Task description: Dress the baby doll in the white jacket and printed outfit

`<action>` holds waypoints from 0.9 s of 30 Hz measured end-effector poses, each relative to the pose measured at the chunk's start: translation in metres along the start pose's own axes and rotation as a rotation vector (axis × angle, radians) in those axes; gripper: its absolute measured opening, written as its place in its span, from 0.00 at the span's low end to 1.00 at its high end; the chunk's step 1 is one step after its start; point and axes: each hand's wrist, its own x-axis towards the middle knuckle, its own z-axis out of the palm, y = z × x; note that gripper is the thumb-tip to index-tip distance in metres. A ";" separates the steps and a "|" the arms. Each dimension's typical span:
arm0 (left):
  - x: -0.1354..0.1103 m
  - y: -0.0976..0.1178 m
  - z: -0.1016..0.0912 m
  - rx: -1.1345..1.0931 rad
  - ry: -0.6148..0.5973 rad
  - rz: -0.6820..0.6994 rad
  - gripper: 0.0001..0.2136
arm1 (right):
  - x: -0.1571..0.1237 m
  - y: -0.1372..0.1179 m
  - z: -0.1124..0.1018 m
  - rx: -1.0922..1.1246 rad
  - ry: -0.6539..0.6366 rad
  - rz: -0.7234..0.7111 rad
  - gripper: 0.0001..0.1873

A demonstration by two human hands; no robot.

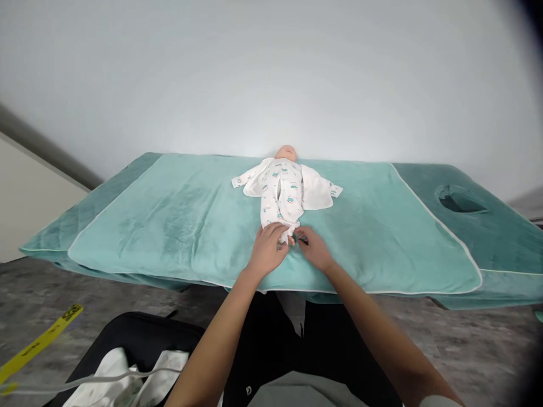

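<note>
A baby doll [286,152] lies on its back, its head toward the wall and its feet toward me. It has on white printed trousers [271,198], and a white printed top [316,189] is spread open under it with the sleeves out to both sides. My left hand [270,246] is closed on the lower end of a trouser leg, where a small foot shows at the hem. Close beside that foot, my right hand [314,247] has its fingers curled together at the hem. What its fingertips pinch is hidden.
A turquoise cover [169,226] with white piping lies over the padded table, which has a face hole [462,199] at the right. Behind is a pale wall [271,73]. Front left, a black chair [139,328] holds white printed cloths [110,379]; a grey cable [139,373] crosses them.
</note>
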 end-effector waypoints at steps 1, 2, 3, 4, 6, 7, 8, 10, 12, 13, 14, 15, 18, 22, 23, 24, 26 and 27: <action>0.002 0.000 0.002 0.011 0.016 -0.001 0.17 | 0.002 0.000 0.001 -0.028 0.013 0.005 0.14; 0.003 0.000 0.005 0.030 0.022 0.005 0.16 | 0.004 -0.001 0.002 -0.063 0.027 0.004 0.11; 0.005 0.001 0.007 0.051 0.016 0.011 0.15 | 0.007 -0.001 0.004 -0.097 0.040 -0.001 0.10; 0.006 0.001 0.010 0.073 0.003 0.017 0.14 | 0.010 -0.001 0.006 -0.125 0.048 -0.007 0.09; 0.009 0.003 0.012 0.113 -0.028 0.018 0.14 | 0.015 0.001 0.010 -0.160 0.048 -0.028 0.08; 0.010 0.004 0.011 0.128 -0.043 0.011 0.14 | 0.016 0.003 0.012 -0.166 0.043 -0.051 0.07; 0.011 0.005 0.009 0.138 -0.057 0.002 0.15 | 0.017 0.004 0.012 -0.163 0.038 -0.082 0.07; 0.012 0.005 0.003 0.140 -0.089 -0.015 0.15 | 0.016 0.009 0.012 -0.113 0.029 -0.144 0.06; 0.011 0.003 -0.002 0.126 -0.121 -0.006 0.18 | 0.010 0.013 0.009 0.006 0.020 -0.153 0.04; 0.011 0.001 -0.003 0.120 -0.128 0.009 0.19 | 0.007 0.015 0.006 0.086 0.009 -0.133 0.04; 0.010 -0.001 -0.003 0.118 -0.126 0.027 0.20 | 0.003 0.017 0.003 0.171 -0.007 -0.105 0.04; 0.010 -0.002 -0.002 0.123 -0.117 0.043 0.21 | 0.000 0.019 -0.001 0.259 -0.028 -0.076 0.04; 0.011 0.000 0.004 0.153 -0.085 0.069 0.12 | -0.009 0.023 -0.012 0.515 -0.116 -0.012 0.05; 0.011 0.015 0.007 0.149 -0.110 0.086 0.02 | -0.015 0.029 -0.020 0.758 -0.134 0.043 0.09; 0.009 0.019 0.005 0.139 -0.114 0.079 0.03 | -0.016 0.030 -0.020 0.774 -0.114 0.055 0.10; 0.006 0.022 0.003 0.124 -0.120 0.072 0.04 | -0.016 0.032 -0.019 0.774 -0.095 0.068 0.11; -0.002 0.025 -0.006 0.069 -0.147 0.072 0.05 | -0.017 0.032 -0.016 0.753 -0.080 0.087 0.12; -0.006 0.026 -0.012 0.023 -0.158 0.077 0.06 | -0.016 0.032 -0.015 0.746 -0.072 0.091 0.12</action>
